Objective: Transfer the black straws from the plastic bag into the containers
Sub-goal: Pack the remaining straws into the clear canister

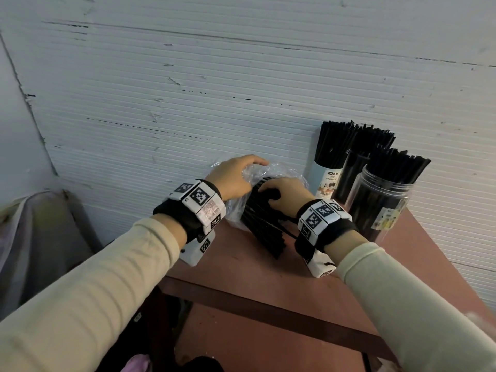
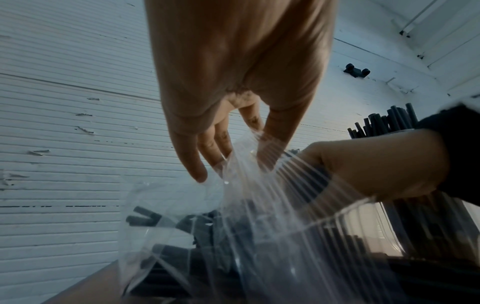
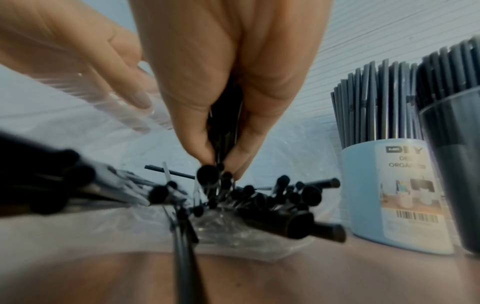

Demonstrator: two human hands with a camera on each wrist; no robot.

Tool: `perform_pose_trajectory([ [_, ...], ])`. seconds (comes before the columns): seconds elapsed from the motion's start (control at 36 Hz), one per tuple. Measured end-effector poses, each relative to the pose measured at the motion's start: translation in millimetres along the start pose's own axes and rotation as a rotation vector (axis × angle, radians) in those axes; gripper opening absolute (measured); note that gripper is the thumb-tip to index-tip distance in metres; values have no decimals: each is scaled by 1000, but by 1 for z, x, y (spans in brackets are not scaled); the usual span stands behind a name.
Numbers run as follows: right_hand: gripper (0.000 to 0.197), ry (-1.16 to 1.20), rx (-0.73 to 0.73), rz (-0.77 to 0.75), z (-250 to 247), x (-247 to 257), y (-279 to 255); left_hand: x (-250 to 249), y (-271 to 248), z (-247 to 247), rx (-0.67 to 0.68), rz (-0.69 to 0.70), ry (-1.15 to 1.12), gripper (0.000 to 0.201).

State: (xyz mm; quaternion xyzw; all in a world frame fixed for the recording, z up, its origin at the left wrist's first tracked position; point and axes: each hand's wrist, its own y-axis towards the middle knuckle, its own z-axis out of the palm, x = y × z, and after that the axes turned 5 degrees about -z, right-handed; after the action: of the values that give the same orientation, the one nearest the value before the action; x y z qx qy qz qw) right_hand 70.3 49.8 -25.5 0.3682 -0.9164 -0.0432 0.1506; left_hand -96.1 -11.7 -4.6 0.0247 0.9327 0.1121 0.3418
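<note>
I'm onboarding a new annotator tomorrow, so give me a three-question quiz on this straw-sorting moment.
1. True or false: the left hand pinches the clear crinkled plastic bag.
2. What does the right hand grip? A) thin black plastic straws B) a lid C) nothing
3. Fill in: the pale blue cylindrical container reads "DIY" and stands ___ on the reddish-brown table.

Key: 1 true; 2 A; 3 upright.

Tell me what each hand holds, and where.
The left hand pinches the plastic bag at its open edge; the right hand grips a bunch of black straws partway along, their ends showing below the fingers.
</note>
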Motion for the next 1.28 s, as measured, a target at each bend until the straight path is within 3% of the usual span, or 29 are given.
perform_pose_trajectory([
  [0.17,37,48,-121,-26,-8,0,-13,3,1,2,-21,37,4,55],
  [0.39,33,124,-158,-26,-24,-16,-49,7,-4,11,-14,30,45,66],
  [0.47,31,166,-162,-47,-33,-21,-69,4,-9,18,-138,23,105,66],
  [0.53,30,180,-166,-59,-40,-24,-83,-7,-15,22,-201,104,117,64],
  [0.64,29,178,-176,-49,-53,-29,-104,-35,-19,36,-42,269,198,73],
  [0.81,31,176,-143,-34,-65,-31,-127,-65,-5,74,180,299,370,88],
  [0.94,32,241,-124,-35,-68,-34,-147,-83,3,91,154,403,369,73],
  [1.11,35,279,-197,-69,-75,-44,-161,-98,1,103,105,412,296,26],
  [1.28,36,268,-422,-82,-100,-44,-170,-106,5,106,30,423,16,25],
])
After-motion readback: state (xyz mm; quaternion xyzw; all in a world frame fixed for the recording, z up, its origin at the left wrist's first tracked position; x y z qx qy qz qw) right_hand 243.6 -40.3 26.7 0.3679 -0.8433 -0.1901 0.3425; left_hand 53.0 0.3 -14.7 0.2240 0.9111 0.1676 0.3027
